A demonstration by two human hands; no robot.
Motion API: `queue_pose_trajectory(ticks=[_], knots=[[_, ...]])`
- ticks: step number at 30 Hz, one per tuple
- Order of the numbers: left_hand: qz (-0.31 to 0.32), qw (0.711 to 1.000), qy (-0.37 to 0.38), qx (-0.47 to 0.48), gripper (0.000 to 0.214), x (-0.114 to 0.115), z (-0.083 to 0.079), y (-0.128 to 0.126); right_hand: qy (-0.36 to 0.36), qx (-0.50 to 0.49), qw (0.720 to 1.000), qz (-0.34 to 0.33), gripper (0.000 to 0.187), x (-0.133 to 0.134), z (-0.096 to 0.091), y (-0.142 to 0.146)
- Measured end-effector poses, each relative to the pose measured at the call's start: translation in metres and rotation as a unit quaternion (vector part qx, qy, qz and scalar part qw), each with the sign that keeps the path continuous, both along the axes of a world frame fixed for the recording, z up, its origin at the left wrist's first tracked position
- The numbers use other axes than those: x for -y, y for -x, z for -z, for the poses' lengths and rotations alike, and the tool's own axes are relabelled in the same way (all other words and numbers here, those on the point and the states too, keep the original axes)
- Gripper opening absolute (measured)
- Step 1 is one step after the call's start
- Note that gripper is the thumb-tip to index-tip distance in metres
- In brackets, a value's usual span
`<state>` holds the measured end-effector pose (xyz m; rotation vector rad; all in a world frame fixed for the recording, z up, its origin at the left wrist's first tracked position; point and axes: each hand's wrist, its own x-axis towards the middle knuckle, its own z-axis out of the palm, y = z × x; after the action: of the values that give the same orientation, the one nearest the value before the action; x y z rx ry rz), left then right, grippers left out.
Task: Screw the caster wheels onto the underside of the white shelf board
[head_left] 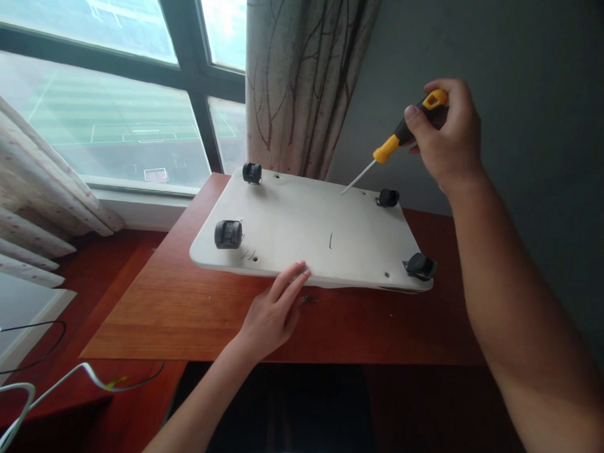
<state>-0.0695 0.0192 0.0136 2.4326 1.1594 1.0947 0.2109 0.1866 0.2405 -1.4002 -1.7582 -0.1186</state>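
Observation:
A white board (302,226) lies flat on a reddish wooden table (178,314), with small black caster wheels at its corners (228,234), (251,172), (387,198), (420,266). My right hand (449,136) is raised above the board's far right corner, closed around a screwdriver (396,138) with a yellow and black handle. Its thin shaft points down and left, the tip just above the board near the far right wheel. My left hand (273,315) rests on the table with fingers stretched out, the fingertips touching the board's near edge.
A small dark metal piece (307,299) lies on the table beside my left hand. A patterned curtain (303,73) and a grey wall stand behind the board. A window is at left. White and black cables (49,382) trail on the floor at lower left.

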Motion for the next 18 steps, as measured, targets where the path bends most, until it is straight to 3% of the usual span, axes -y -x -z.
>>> queue_pose_trajectory(ticks=[4, 9, 14, 18], knots=[[0.0, 1.0, 0.001, 0.005, 0.066, 0.0, 0.0, 0.0, 0.024, -0.091, 0.992, -0.089, 0.036, 0.063, 0.016, 0.025], [-0.004, 1.0, 0.001, -0.002, 0.065, 0.0, -0.001, -0.001, 0.1, -0.19, 0.97, -0.114, 0.039, 0.126, 0.052, 0.045], [0.008, 1.0, -0.001, 0.02, 0.063, 0.001, 0.0, 0.0, 0.119, -0.25, 0.956, -0.096, 0.037, 0.157, 0.093, 0.048], [0.0, 0.993, -0.065, 0.094, 0.052, 0.005, -0.002, 0.002, 0.129, -0.29, 0.944, -0.091, 0.037, 0.169, 0.116, 0.05]])
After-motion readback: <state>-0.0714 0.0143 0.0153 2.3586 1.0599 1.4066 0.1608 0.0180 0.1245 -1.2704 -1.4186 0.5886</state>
